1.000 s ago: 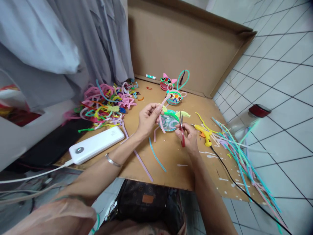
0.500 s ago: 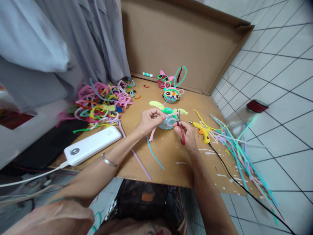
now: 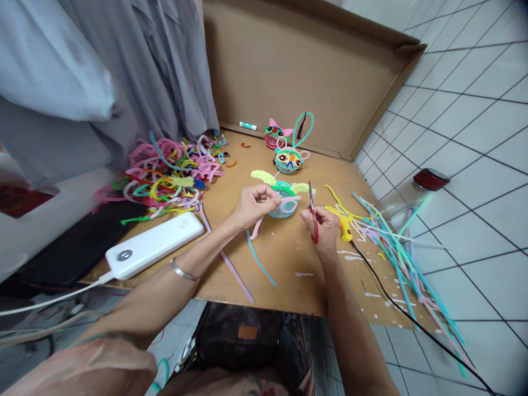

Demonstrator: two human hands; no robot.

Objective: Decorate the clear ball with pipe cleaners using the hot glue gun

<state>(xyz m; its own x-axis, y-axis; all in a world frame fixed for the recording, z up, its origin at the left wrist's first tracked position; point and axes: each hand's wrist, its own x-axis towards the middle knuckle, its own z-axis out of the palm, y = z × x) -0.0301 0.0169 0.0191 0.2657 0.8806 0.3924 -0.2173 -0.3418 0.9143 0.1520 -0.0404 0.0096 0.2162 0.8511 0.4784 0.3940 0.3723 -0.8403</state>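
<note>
Slanting in from the lower left, the left hand (image 3: 253, 206) reaches the frame's centre, pinching a pink strip (image 3: 294, 198) that points right. The right hand (image 3: 324, 231), right of centre, grips red-handled scissors (image 3: 315, 226), blades upward, apart from the strip.

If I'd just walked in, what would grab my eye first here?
Probably the heap of bright fuzzy stems, much of it pink, on the table's left. Next, perhaps, the two round decorated faces near the back. In the middle, the left hand pinches a pink strip, while the right hand holds red-handled scissors.
</note>
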